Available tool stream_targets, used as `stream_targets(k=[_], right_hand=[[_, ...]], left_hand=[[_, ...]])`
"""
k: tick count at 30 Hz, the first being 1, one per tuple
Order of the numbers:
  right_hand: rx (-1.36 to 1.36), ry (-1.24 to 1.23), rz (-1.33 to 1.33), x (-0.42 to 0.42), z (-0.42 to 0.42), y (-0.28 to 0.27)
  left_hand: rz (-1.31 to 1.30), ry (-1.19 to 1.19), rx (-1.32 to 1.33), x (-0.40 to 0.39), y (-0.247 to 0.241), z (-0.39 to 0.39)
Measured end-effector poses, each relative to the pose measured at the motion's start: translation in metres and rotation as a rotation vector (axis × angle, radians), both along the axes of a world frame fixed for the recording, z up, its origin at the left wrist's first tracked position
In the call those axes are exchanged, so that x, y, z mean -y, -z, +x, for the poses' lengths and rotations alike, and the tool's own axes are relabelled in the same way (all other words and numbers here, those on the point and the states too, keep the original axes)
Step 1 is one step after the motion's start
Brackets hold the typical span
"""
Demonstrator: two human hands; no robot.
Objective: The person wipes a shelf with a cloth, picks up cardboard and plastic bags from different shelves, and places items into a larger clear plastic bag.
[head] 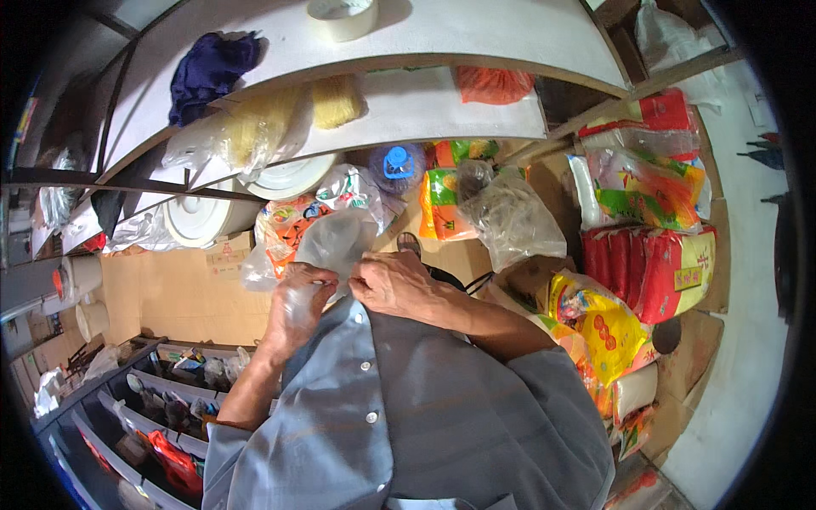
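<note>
A translucent plastic bag is held in front of my chest, its body rising past my fingertips. My left hand pinches one side of its gathered edge between thumb and fingers, and some of the film lies over the palm. Close beside it, my right hand grips the bag with curled fingers. The fingertips on that side are partly hidden. Behind the bag, an orange printed plastic bag and a white printed plastic bag stand on the floor.
White shelves cross the front, holding a tape roll and bundled dry noodles. Below are a lidded white bucket and a blue-capped bottle. Red packages are stacked on my right; a compartmented rack stands left.
</note>
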State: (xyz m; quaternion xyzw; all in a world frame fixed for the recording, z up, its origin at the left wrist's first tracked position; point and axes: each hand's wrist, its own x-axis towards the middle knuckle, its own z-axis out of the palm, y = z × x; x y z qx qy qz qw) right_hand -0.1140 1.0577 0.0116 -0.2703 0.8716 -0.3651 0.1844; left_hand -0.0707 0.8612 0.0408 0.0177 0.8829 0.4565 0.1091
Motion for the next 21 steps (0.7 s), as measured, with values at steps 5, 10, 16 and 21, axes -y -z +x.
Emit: stream_targets(k=[5, 10, 16, 21], right_hand=[[-0.288, 0.092, -0.480, 0.008, -0.028, -0.017], [0.081, -0.035, -0.562, 0.022, -0.047, -0.017], [0.671, -0.094, -0.641, 0.030, -0.069, -0.055], [0.677, -0.193, -0.545, 0.021, -0.080, -0.080]], left_hand=[[-0.198, 0.339, -0.424, 0.007, -0.012, -0.009], [-0.246, 0.246, -0.665, 0.011, -0.013, -0.031], [-0.142, 0.049, -0.782, 0.009, -0.043, -0.034], [-0.111, 0.169, -0.717, 0.027, -0.052, -0.033]])
